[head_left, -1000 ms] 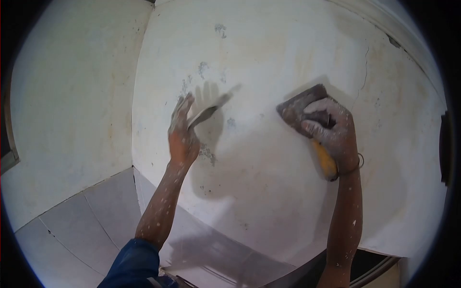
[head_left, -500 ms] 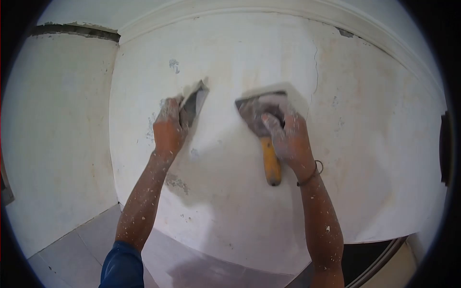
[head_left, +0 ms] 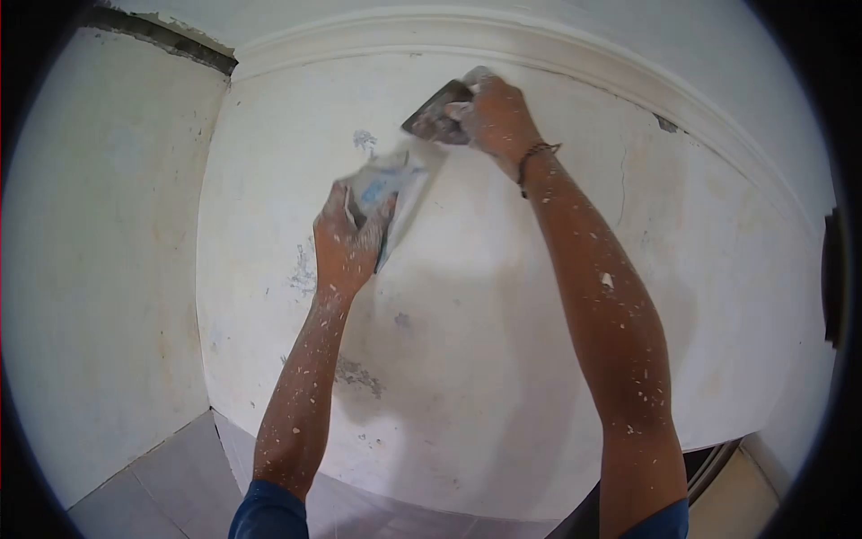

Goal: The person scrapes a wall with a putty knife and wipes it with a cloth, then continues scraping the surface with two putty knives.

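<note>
Pale plaster covers the left wall (head_left: 126, 269), with grey tiles (head_left: 175, 481) along its bottom edge and a dark gap (head_left: 166, 38) at its top edge. Right of the corner where it meets the main wall (head_left: 485, 234), the left forearm slants up from a blue sleeve (head_left: 269, 510). Its left hand (head_left: 341, 242) pinches a flat plate (head_left: 409, 184) between thumb and fingers. Half a second ago the plate looked narrow; now its broad face shows, with a blue smear, tilted before the upper left part of the main wall. A grey patch (head_left: 364, 139) lies just above it.

Next comes the dark blade (head_left: 435, 117), its lower edge near the plate's upper corner. It has risen from mid-wall to the main wall's top edge, just under the cornice (head_left: 449, 34), so the work now looks set high up. Whether blade and plaster touch, I cannot tell. The right hand (head_left: 503, 112) grips the blade, thumb on its face, wrist bent leftward above a dark bracelet (head_left: 525, 171). The right arm reaches up from the lower right, left of a thin crack (head_left: 621, 193).
</note>
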{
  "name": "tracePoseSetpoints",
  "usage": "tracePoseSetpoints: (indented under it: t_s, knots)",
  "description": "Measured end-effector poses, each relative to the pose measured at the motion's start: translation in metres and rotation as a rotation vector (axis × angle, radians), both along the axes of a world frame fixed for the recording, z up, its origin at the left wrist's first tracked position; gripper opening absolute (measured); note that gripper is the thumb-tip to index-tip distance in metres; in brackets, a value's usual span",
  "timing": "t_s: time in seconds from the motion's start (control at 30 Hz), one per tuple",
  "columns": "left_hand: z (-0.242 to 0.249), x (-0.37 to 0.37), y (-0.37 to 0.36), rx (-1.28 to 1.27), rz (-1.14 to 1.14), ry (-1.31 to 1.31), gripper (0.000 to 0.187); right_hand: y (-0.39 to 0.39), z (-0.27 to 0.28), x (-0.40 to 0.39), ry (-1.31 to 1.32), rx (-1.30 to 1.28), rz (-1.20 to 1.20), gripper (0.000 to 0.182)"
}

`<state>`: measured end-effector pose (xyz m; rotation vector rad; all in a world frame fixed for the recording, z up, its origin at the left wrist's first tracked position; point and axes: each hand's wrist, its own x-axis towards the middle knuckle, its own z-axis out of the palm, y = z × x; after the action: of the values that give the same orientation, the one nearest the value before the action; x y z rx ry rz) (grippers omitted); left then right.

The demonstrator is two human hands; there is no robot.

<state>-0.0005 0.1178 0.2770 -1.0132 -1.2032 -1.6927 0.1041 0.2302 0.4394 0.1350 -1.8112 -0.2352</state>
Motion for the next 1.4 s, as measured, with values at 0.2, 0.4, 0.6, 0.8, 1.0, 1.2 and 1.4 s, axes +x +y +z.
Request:
tracePoseSetpoints:
  t_s: [0.2, 0.4, 0.6, 0.8, 1.0, 1.2, 1.4]
  knots:
    - [0.063, -0.031, -0.008, 0.035, -0.533, -0.218, 0.038, -0.034, -0.009, -0.05, 0.061, 0.092, 0.157, 0.027]
    - [0.085, -0.031, 0.009, 0.234, -0.815, -0.273, 0.017, -0.023, -0.029, 0.006, -0.157, 0.212, -0.165, 0.034]
    - [0.082, -0.02, 0.02, 0.011, -0.653, -0.274, 0.023, 0.021, -0.026, 0.055, -0.087, 0.263, -0.548, 0.033]
    - [0.075, -0.01, 0.026, 0.033, -0.576, -0.243, 0.032, 0.065, -0.009, 0.115, 0.063, 0.205, -0.694, 0.026]
    - [0.072, 0.001, 0.027, 0.057, -0.581, -0.202, 0.026, 0.05, -0.015, 0.141, 0.045, 0.077, -0.81, 0.018]
    - [0.069, 0.003, 0.027, 0.049, -0.576, -0.114, 0.029, 0.043, -0.01, 0.133, -0.012, 0.107, -0.711, 0.019]
    - [0.067, 0.002, 0.028, 0.114, -0.68, -0.162, 0.024, 0.067, -0.011, 0.127, -0.011, 0.148, -0.637, 0.033]
